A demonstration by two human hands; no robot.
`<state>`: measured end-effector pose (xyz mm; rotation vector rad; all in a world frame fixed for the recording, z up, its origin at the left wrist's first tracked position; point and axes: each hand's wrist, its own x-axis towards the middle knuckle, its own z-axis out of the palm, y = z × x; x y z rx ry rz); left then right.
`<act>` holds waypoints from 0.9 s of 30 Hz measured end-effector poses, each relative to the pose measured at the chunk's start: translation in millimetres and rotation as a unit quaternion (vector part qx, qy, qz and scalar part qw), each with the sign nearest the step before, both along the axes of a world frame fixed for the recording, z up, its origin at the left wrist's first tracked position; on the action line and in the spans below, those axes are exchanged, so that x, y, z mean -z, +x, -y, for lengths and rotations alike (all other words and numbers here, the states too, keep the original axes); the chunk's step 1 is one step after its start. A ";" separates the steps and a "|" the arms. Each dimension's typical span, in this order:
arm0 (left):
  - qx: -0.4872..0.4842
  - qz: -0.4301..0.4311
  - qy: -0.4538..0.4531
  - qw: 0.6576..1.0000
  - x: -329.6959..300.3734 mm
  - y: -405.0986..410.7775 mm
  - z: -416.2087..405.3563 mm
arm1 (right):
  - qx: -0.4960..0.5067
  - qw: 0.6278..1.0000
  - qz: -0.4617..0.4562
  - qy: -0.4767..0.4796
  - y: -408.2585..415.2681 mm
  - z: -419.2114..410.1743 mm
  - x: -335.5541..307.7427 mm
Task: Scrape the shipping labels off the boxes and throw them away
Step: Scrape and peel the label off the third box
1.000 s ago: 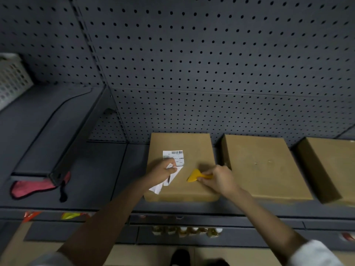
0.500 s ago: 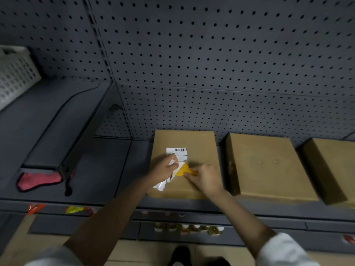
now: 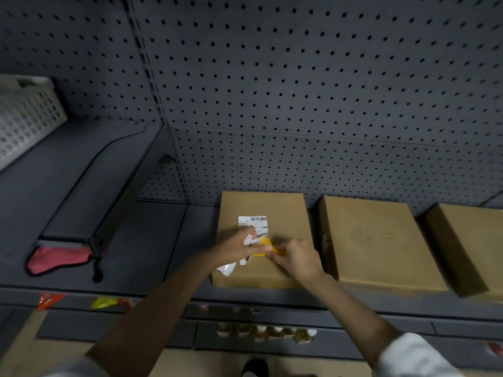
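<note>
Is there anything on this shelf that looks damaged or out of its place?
The shipping label on the left box is half peeled and crumpled under the left hand. A pink cloth item hangs below the side shelf.

A single head-worn camera looks forward and down onto a dark shelf [image 3: 152, 240]. It sits close, facing the pegboard wall [image 3: 299, 104] behind.

Dim, flat light w/ a bluish-grey cast; no glare. Soft shadows lay under the shelf [image 3: 81, 202] left of the grip and between the boxes [image 3: 381, 240] to its right. Both hands [image 3: 239, 247] were motion-blurred. Pegboard [image 3: 299, 91] lines bowed toward the edges: wide-angle distortion. Bottom edge was soft.
</note>
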<state>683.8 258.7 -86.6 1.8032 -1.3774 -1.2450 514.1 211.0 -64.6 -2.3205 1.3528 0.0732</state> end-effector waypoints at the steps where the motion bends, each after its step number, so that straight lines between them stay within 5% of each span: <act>1: -0.006 0.002 0.010 1.000 -2.2 -2.4 0.1 | -0.008 1.000 -0.002 -0.001 -0.1 0.2 -0.8; 4: -0.007 0.187 -0.027 0.982 1.4 -3.3 0.6 | -0.023 1.000 -0.005 -0.001 -1.5 0.9 -1.8; 7: -0.016 0.232 -0.072 0.970 7.8 -0.8 1.7 | -0.048 0.998 -0.022 -0.016 -2.8 -0.6 -3.6; 17: -0.062 0.080 -0.050 0.994 24.7 5.2 1.3 | -0.141 0.989 -0.023 -0.031 -17.2 1.6 -1.8; 27: -0.156 -0.084 -0.015 0.984 23.1 1.0 6.0 | -0.063 0.998 0.006 -0.015 -43.0 8.8 4.2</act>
